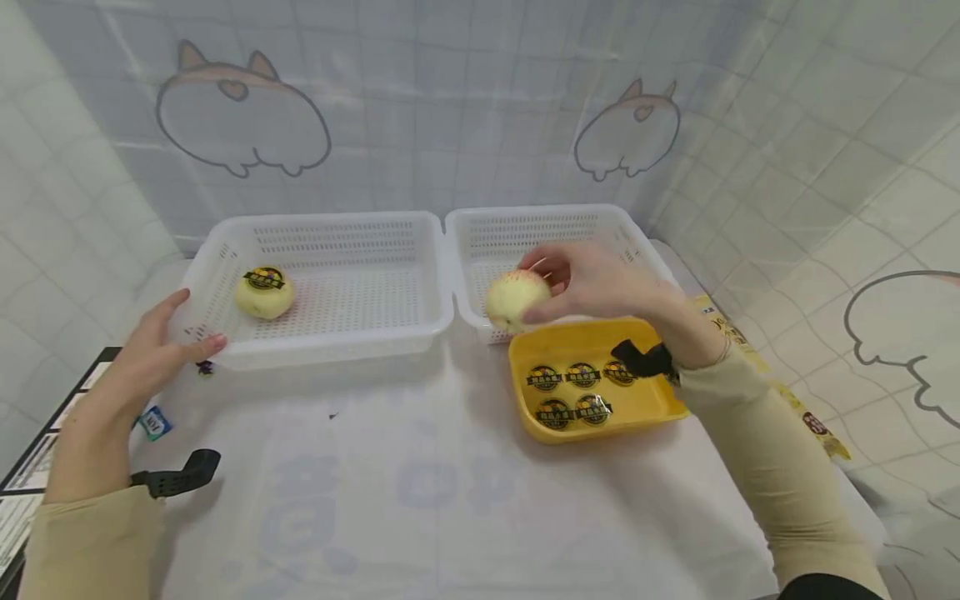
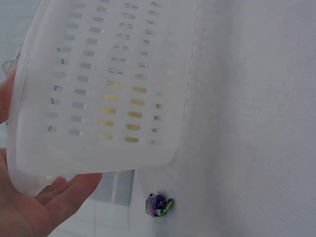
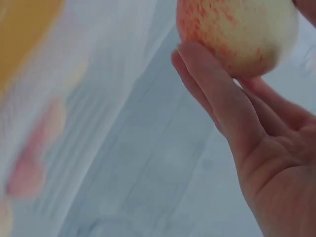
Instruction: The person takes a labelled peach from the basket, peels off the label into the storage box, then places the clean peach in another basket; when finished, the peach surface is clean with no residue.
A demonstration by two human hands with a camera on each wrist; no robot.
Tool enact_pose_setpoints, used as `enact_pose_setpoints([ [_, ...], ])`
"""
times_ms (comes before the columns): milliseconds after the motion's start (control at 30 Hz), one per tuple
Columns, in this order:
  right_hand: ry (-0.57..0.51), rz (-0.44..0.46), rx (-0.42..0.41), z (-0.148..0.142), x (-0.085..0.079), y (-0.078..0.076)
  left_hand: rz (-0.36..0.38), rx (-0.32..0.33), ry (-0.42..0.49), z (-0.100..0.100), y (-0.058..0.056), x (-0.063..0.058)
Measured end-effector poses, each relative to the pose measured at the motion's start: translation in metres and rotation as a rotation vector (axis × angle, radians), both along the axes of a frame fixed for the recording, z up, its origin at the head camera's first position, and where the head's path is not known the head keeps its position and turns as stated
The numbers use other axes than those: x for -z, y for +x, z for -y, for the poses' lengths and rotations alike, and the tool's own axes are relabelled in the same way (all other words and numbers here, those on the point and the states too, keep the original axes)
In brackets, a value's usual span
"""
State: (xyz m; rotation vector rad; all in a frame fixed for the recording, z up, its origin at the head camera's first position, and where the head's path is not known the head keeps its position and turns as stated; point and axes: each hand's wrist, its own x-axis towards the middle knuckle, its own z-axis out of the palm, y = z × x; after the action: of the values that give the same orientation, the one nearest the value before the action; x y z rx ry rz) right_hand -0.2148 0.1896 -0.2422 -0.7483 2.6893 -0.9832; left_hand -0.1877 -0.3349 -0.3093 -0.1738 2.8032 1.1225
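My right hand (image 1: 592, 279) holds a pale yellow apple (image 1: 516, 300) with red streaks, its fingers and thumb round the fruit. They are over the front of the right white basket (image 1: 536, 218). In the right wrist view the fingertips press the underside of the apple (image 3: 242, 34). At the left, my left hand (image 1: 153, 350) grips the near left corner of the other white basket (image 1: 337, 350), thumb over the front rim and fingers along the side. Inside that basket sits another pale apple (image 1: 264, 302) with a black and gold sticker (image 1: 264, 278).
A yellow tray (image 1: 528, 429) with several round black and gold stickers (image 1: 555, 414) stands before the right basket. Blurred reddish fruit (image 3: 32, 168) shows in the right basket. A crumpled purple wrapper (image 2: 158, 205) and a small blue packet (image 1: 155, 423) lie at the left.
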Motion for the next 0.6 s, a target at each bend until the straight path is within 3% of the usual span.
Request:
enact_pose_setpoints([
  [100,0.131,0.038,0.081,-0.018,-0.012,-0.033,-0.005,0.0,-0.003,-0.001,0.003,-0.001],
  [267,0.249,0.109,0.134,-0.037,-0.011,-0.074,-0.011,0.008,-0.013,-0.003,0.002,0.002],
  [467,0.413,0.173,0.164,-0.048,0.004,-0.097,-0.008,-0.008,0.013,-0.007,0.002,0.004],
  [600,0.538,0.287,0.148,-0.046,0.017,-0.101,-0.009,-0.017,-0.002,-0.005,0.004,0.002],
])
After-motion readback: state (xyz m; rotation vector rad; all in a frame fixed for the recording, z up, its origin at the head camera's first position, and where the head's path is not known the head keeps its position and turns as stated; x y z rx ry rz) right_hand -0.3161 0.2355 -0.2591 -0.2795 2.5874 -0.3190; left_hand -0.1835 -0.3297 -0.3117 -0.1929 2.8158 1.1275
